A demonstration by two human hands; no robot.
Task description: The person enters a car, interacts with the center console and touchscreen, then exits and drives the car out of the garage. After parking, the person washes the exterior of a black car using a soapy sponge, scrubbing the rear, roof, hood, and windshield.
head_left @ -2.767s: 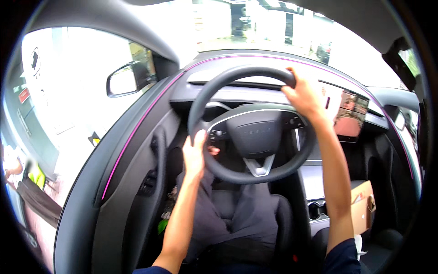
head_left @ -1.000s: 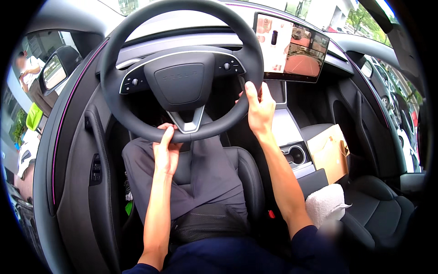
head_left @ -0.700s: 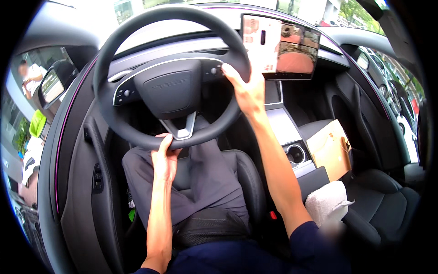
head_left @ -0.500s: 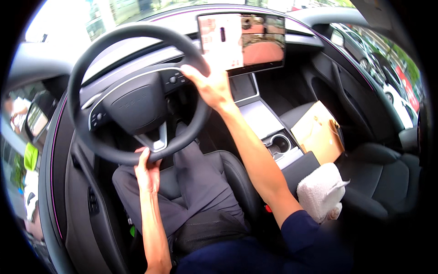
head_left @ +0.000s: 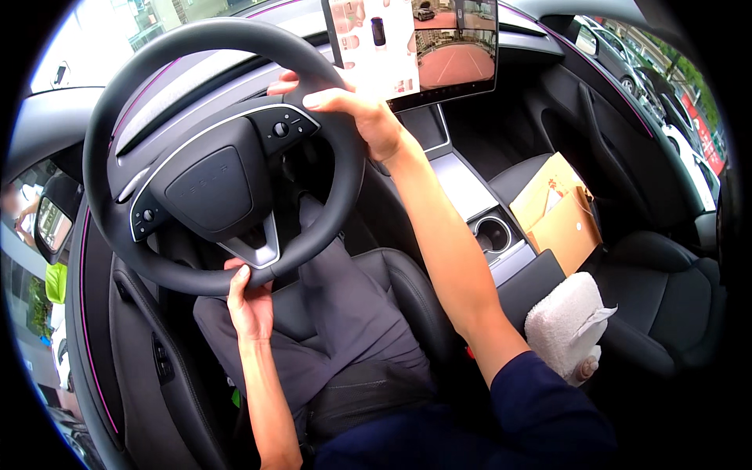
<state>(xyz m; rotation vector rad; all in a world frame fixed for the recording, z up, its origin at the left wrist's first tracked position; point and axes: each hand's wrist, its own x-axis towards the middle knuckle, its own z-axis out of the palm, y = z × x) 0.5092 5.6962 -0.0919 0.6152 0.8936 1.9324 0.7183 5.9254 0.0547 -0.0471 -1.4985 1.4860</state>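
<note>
I sit in a car's driver seat behind a black steering wheel [head_left: 353,184] turned counterclockwise, its spokes slanting up to the right. My right hand [head_left: 368,117] is closed around the upper right of the rim. Its thumb lies across the front, and fingertips show inside the rim behind it. Down at the bottom of the wheel, my left hand [head_left: 251,305] grips the rim with its thumb in front. Most of the left fingers are hidden. The centre pad [head_left: 207,192] and silver-edged button spokes sit between the hands.
A large screen [head_left: 454,59] beside the wheel displays camera pictures and a car outline. Right of me are a console with a cup holder [head_left: 492,233], brown paper envelopes [head_left: 568,231] and a white towel-like tissue cover [head_left: 568,317]. A side mirror [head_left: 56,219] and parked cars [head_left: 619,66] are outside.
The whole view has shifted, with the screen now higher in the picture. Fingertips of my right hand now show inside the rim. Both hands stay on the wheel.
</note>
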